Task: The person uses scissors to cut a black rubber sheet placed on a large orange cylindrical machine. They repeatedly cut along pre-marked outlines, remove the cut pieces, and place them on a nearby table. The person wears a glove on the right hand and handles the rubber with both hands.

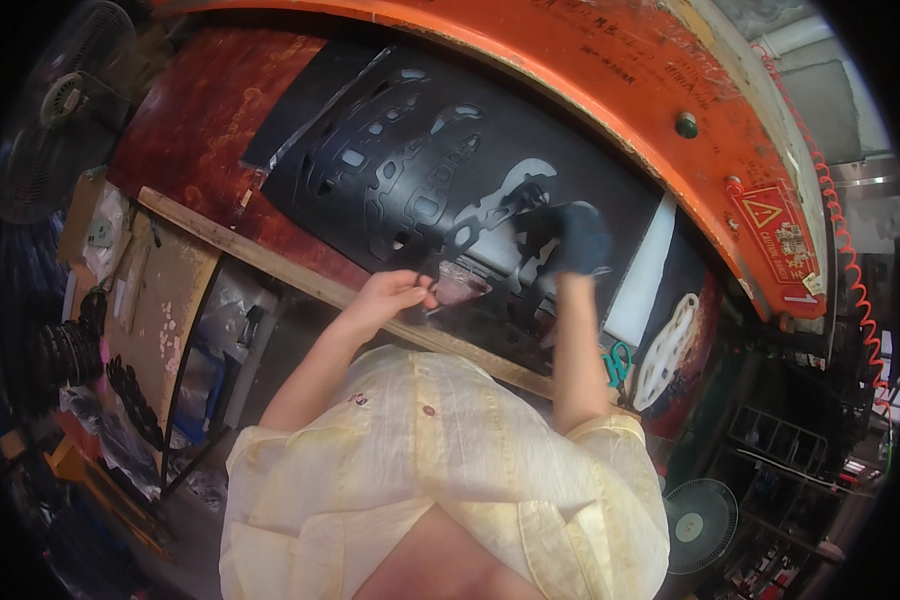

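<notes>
A large black sheet point(340, 205) with curved cut-out shapes lies in front of me, pale gaps showing where parts of it are open. At its near edge, my left hand point(400, 295) is bare, its fingers curled together beside dark material; what they pinch is hard to make out. My right hand point(582, 238), in a dark glove, is over the right part of the sheet. Motion blurs its fingers, so its grip is unclear. Loose-looking black cut pieces point(490, 212) lie just left of the glove, over a pale opening.
An orange machine beam point(610, 75) spans the far side. A wooden rail point(255, 250) edges the red-brown board point(210, 110). Right of the sheet are a white strip point(642, 285), teal-handled scissors point(618, 362) and a white template with holes point(668, 350). A fan point(700, 525) stands lower right.
</notes>
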`<move>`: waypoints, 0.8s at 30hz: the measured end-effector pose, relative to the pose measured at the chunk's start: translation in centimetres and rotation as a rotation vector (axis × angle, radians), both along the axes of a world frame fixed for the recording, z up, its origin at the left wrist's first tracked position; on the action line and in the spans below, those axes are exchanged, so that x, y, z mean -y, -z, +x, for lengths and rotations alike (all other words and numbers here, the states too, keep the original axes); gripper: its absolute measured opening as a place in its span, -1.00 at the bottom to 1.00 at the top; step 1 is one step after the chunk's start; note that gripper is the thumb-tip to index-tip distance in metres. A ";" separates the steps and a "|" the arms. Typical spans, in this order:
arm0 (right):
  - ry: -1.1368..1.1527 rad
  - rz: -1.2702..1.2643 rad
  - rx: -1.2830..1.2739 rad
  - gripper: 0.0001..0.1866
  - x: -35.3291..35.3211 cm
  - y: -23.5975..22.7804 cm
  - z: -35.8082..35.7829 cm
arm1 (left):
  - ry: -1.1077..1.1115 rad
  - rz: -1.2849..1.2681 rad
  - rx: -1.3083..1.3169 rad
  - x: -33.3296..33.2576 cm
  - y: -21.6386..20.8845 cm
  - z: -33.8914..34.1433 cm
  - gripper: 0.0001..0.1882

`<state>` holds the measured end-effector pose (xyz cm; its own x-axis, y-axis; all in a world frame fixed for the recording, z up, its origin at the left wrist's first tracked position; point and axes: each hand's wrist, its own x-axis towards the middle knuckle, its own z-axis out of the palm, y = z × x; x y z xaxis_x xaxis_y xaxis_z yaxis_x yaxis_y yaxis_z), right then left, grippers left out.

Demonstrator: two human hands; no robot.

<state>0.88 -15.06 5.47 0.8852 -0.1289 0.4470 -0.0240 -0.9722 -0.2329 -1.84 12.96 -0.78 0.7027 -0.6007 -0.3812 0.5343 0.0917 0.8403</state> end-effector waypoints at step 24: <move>-0.764 0.859 -0.784 -0.74 -18.2 -1.7 0.5 | -1.224 0.385 0.142 -39.3 -13.6 -14.5 -0.71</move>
<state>1.43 3.15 7.12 0.8401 0.5168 -0.1646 0.0418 -0.3642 -0.9304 -16.31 52.23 12.82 0.7632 0.5906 -0.2621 0.1793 0.1962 0.9640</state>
